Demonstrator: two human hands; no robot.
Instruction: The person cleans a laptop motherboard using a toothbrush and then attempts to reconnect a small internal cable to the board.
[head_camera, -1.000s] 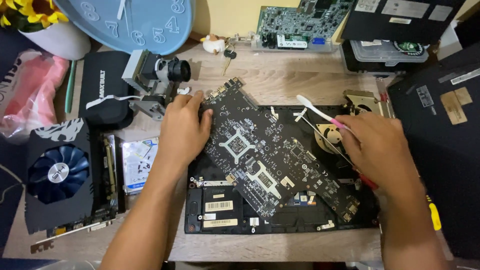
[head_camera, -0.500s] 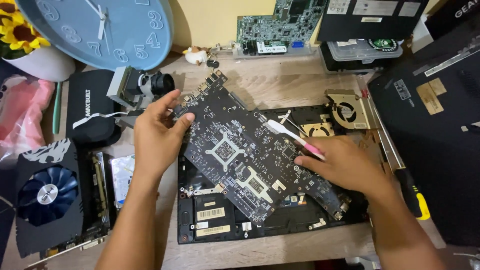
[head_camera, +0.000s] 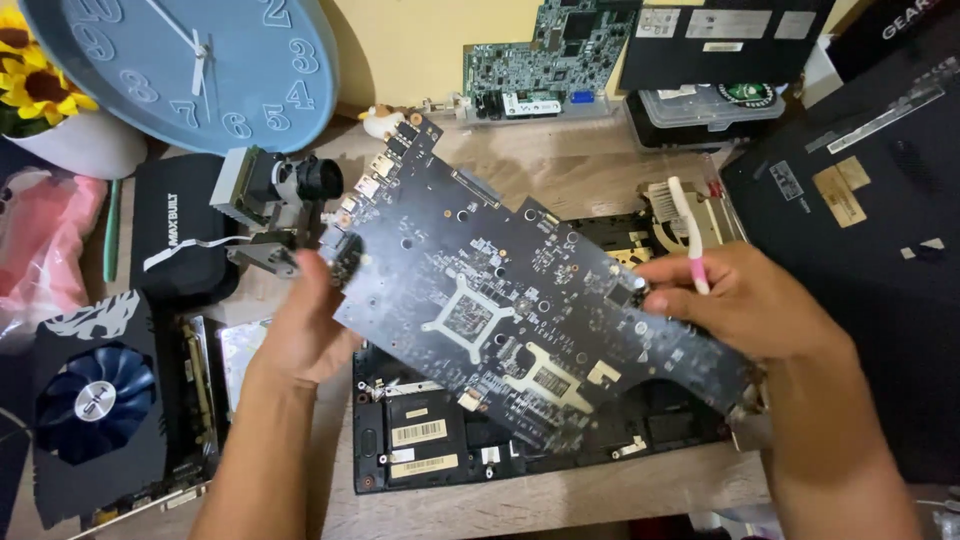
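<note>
Your left hand (head_camera: 300, 335) and right hand (head_camera: 745, 310) are gripping the black motherboard (head_camera: 520, 320), which is hiding much of the laptop chassis (head_camera: 440, 450) beneath your fingers, on a cluttered wooden desk (head_camera: 560, 170).

- motherboard (head_camera: 520, 320): black board, silver-grey solder pads and chips, two pale grey square frames around the processor spots
- toothbrush (head_camera: 690, 235): white handle and head, pink grip end
- laptop base (head_camera: 440, 445): black, white barcode stickers
- wall clock (head_camera: 200, 60): dusty blue face, white numerals and hands
- graphics card (head_camera: 95, 400): black shroud with white claw-like pattern, blue fan, silver hub
- pouch (head_camera: 180, 235): black, white stripe and lettering
- sunflowers (head_camera: 30, 70): yellow petals, dark centres, in a white pot
- plastic bag (head_camera: 45, 240): pink, translucent
- circuit board (head_camera: 540, 60) at back: green
- cooling fan (head_camera: 670, 210): copper-gold fins
- table (head_camera: 560, 170): light wood grain
</note>
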